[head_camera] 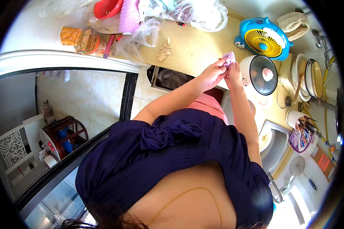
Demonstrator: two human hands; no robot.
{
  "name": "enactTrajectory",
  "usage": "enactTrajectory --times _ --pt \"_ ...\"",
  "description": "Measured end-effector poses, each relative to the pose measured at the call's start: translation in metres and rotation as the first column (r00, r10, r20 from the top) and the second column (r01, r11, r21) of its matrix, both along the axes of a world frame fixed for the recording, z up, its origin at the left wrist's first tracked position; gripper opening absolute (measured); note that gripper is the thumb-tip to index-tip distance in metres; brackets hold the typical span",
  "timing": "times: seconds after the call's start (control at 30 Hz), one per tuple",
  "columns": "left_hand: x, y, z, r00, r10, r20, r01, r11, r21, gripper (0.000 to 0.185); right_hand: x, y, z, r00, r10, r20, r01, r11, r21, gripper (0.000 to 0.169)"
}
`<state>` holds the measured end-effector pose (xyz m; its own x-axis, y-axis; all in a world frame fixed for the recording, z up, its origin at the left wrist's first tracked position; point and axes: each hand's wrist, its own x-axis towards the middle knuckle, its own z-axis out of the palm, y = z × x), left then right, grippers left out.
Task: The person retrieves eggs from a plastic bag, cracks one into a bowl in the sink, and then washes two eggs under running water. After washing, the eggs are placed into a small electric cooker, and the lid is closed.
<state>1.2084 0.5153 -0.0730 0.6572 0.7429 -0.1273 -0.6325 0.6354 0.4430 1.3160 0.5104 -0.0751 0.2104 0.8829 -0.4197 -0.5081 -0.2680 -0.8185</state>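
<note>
A small crumpled lilac bundle (229,58), cloth-like, is held up between my two hands over the counter's front edge. My left hand (213,74) pinches it from the left with bent fingers. From below and the right, my right hand (234,75) grips the same bundle, its fingers close against the left ones. The fingers cover its lower part, so what exactly it is cannot be made out. Just to the right of my right hand stands a white electric pot (248,67) with a dark glass lid (262,75) and a pink knob.
A blue fan (263,38) with a yellow grille stands behind the pot. Plastic bags (186,13), a pink ribbed roll (129,17) and a torn tan scrap (165,51) lie on the counter (195,43). Stacked bowls (314,77) and a metal sink (278,140) are at right.
</note>
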Motion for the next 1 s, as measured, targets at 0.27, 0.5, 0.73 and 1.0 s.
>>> enactTrajectory --times 0.27,0.5,0.73,1.0 --pt "-0.014 0.003 -0.008 0.949 0.058 -0.309 -0.033 0.996 0.084 0.034 0.006 0.011 -0.029 0.667 0.268 0.695 -0.104 0.957 -0.269 0.033" --pt "-0.045 0.022 -0.027 0.686 0.272 -0.675 -0.233 0.961 0.150 0.015 -0.028 0.009 -0.031 0.340 0.017 0.940 -0.298 0.950 0.090 0.033" --pt "-0.061 0.029 -0.032 0.547 0.364 -0.754 -0.213 0.931 0.296 0.011 -0.046 0.008 0.002 0.729 0.340 0.594 -0.364 0.928 -0.085 0.035" --pt "-0.042 0.016 -0.021 0.746 0.279 -0.605 -0.165 0.957 0.239 0.024 -0.041 0.010 -0.026 0.702 0.233 0.673 -0.291 0.956 -0.027 0.012"
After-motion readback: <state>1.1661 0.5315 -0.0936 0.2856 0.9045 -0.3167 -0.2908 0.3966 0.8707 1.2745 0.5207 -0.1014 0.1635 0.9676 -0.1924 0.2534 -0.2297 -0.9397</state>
